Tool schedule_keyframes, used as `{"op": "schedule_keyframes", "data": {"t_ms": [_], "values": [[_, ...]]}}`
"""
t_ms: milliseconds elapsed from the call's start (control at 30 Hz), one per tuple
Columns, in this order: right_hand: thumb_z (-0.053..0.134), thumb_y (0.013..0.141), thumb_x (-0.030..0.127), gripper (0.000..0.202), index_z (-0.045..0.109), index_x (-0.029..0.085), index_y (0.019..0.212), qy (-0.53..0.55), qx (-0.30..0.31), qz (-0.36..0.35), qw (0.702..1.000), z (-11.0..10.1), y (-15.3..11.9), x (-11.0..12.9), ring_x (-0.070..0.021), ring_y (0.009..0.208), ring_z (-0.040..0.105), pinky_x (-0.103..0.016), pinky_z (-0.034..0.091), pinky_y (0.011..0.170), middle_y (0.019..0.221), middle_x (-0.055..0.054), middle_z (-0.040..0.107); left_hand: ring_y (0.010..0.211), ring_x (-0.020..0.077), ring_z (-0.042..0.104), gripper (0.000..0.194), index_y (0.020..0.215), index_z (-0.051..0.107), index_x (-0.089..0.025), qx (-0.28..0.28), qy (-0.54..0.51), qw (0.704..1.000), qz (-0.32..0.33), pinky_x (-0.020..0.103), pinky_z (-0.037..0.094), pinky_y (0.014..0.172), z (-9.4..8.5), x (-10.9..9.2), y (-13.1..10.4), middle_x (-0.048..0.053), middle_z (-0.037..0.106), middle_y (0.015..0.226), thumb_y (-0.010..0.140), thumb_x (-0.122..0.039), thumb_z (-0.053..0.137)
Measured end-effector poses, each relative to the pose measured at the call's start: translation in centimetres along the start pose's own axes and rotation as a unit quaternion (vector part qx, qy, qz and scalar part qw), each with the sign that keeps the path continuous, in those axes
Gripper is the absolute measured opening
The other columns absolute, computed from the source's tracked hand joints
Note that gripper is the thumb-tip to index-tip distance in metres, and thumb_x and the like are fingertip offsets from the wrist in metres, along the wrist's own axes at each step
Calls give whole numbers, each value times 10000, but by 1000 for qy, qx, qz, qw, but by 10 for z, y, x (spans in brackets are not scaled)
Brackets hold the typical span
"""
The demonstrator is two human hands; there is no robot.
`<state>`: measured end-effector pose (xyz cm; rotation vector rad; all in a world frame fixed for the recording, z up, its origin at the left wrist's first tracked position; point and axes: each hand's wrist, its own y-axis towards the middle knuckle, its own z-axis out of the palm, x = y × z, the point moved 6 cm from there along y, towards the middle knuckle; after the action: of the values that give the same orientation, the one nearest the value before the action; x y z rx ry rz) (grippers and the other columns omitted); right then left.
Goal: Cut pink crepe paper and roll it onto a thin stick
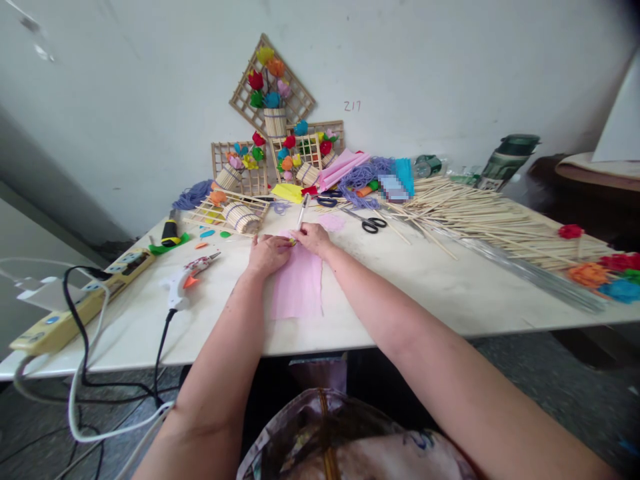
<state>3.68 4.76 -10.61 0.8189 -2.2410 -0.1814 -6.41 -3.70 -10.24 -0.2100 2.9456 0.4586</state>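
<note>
A sheet of pink crepe paper [299, 287] lies on the table in front of me. My left hand [270, 255] rests on its upper left part, fingers stretched flat over the paper. Under those fingertips a small yellowish piece [293, 242] shows, too small to name. Gripped in my right hand [313, 238] is a slim white pen [303, 212], tilted with its upper end pointing away from me. The pen's lower end is hidden by the fingers, close to the left fingertips. A pair of black-handled scissors [371, 225] lies beyond my right hand.
A hot glue gun [179, 285], a utility knife [171, 230] and a power strip [115, 283] with cables lie left. Bamboo sticks [465, 213] and paper flowers [590, 273] cover the right. Lattice frames [303, 100] with flowers stand behind, beside purple string [367, 175].
</note>
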Motion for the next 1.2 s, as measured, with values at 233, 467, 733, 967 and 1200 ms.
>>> {"op": "schedule_keyframes", "data": {"t_ms": [233, 467, 733, 967, 1200], "values": [[503, 796, 426, 292, 678, 200, 853, 13, 7, 3, 1000, 0, 0, 1, -140, 712, 596, -213, 397, 628, 792, -30, 690, 1082, 226, 510, 341, 961, 678, -271, -53, 25, 998, -16, 406, 208, 1051, -8, 1, -1, 15, 681, 981, 744, -343, 425], [525, 800, 363, 246, 681, 180, 852, 55, 19, -20, 998, 1, -1, 5, -129, 740, 612, -199, 412, 657, 803, -24, 699, 1201, 290, 393, 428, 1019, 648, -291, -21, 36, 998, -48, 479, 153, 1059, -8, 10, 0, 28, 628, 1103, 663, -494, 523], [533, 802, 320, 225, 679, 157, 859, 129, 57, -52, 989, 5, -2, 10, -117, 757, 618, -190, 423, 681, 800, -29, 701, 1227, 307, 368, 405, 967, 645, -347, 18, 22, 998, -59, 535, 47, 1059, -4, 16, 1, -11, 611, 1144, 652, -566, 516], [527, 803, 350, 243, 671, 163, 860, 89, 12, -1, 996, 1, 2, 1, -125, 748, 609, -204, 424, 677, 802, -29, 694, 1239, 316, 354, 533, 1089, 594, -316, 29, 16, 997, -70, 561, 57, 1048, -4, 19, 0, 39, 577, 1200, 635, -589, 530], [523, 813, 305, 220, 676, 177, 907, 116, 67, -41, 990, 9, 0, 8, -124, 822, 614, -206, 427, 741, 873, -36, 698, 1234, 326, 354, 595, 1119, 583, -294, 30, 14, 997, -69, 577, 96, 1030, 0, 23, 3, 51, 579, 1194, 629, -625, 521]]}}
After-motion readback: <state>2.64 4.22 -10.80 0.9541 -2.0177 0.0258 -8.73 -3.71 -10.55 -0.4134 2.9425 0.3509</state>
